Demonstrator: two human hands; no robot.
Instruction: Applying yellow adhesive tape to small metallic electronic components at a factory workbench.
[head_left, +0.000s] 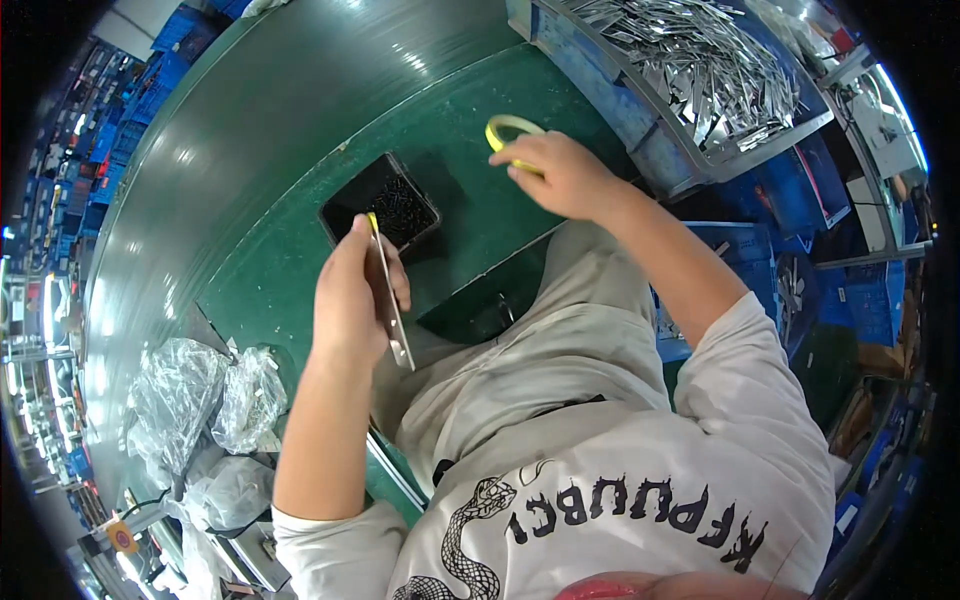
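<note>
My left hand (345, 290) is closed round a thin flat metal strip (396, 325) with small holes near its lower end. A bit of yellow tape (373, 222) sits at the strip's upper end, by my thumb. Farther right, my right hand (565, 175) pinches a roll of yellow tape (492, 135) at its near side. Between the hands, a little beyond the left one, a black square tray (345, 190) lies on the green work surface (470, 95). Small dark pieces (400, 205) fill part of it; their kind is too small to tell. My left hand overlaps the tray's near corner.
At the far right stands a large grey-blue bin (600, 70) heaped with metal strips (700, 75). Below it, a blue crate (735, 245) is beside my right arm. Clear plastic bags (180, 400) are piled to the left of my left forearm. A shiny curved surface (270, 110) borders the work surface.
</note>
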